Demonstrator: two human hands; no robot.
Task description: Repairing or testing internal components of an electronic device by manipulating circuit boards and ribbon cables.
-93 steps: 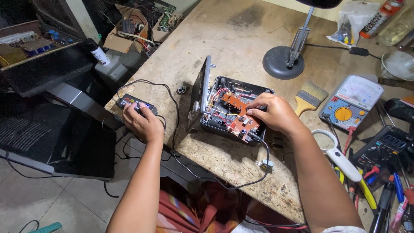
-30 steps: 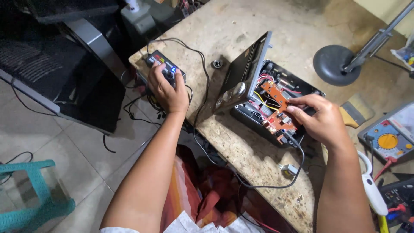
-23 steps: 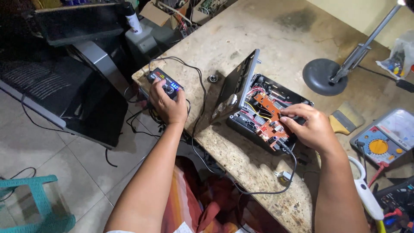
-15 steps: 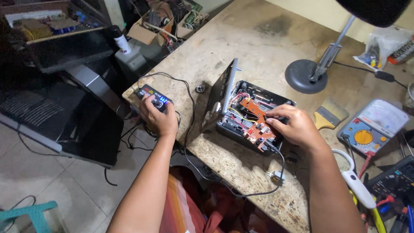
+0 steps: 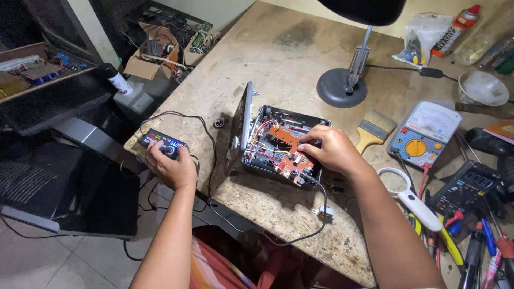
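Nearest you, low in the frame, your forearms reached up over the worn, mottled stone-look bench [image 5: 300, 48]. Your left hand [image 5: 170, 167], left of centre, curled over a small black box [image 5: 162, 144] at the bench's near left edge; the fingers were closed on it, the thumb by its knob, and its little lit display showed blue and red. A thin black cable [image 5: 206, 134] looped from it across the top.

At centre, your right hand [image 5: 329, 150] lay on the opened device [image 5: 278, 152], a dark grey plastic case with its flat lid standing nearly upright on the left side. Your fingertips pressed on the orange circuit board [image 5: 286, 150] inside, amid red and white wires; whether they pinched anything I could not tell.

Right of it lay a brush [image 5: 373, 128] with a yellow handle and pale bristles, a white magnifier [image 5: 412, 195] and a pale meter [image 5: 426, 130] with an orange dial.

Farther up stood the lamp [image 5: 342, 85], a round dark base and metal stem. At upper left sat a cardboard box [image 5: 147, 61] of parts.
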